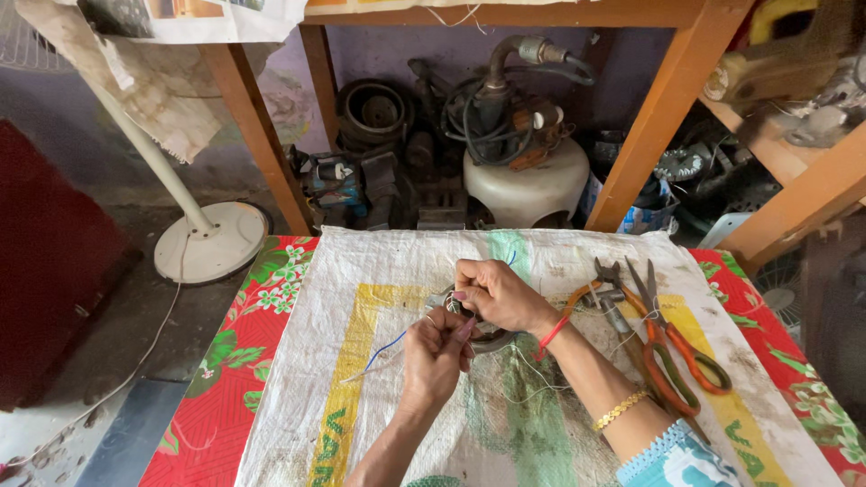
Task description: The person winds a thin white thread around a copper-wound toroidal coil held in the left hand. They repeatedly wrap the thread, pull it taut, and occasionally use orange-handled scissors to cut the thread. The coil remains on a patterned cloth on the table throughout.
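In the head view, the left hand [433,347] pinches a thin wire [383,345], and the right hand [494,293] closes its fingers on the round metal part [490,338] on the white sack [379,271]. The wiring looks unfinished; loose strands remain. Scissors [672,347] lie near.

Small repair workshop. Evidence: a tabletop [225,379] covered by a floral cloth and a woven sack [379,271], with pliers [606,287] and orange-handled scissors [672,347] at 3 o'clock. At 12 o'clock, a wooden rack [663,108] shelters a water pump [519,153], coiled cables and motor parts. At 10 o'clock stands a pedestal fan base [209,242].
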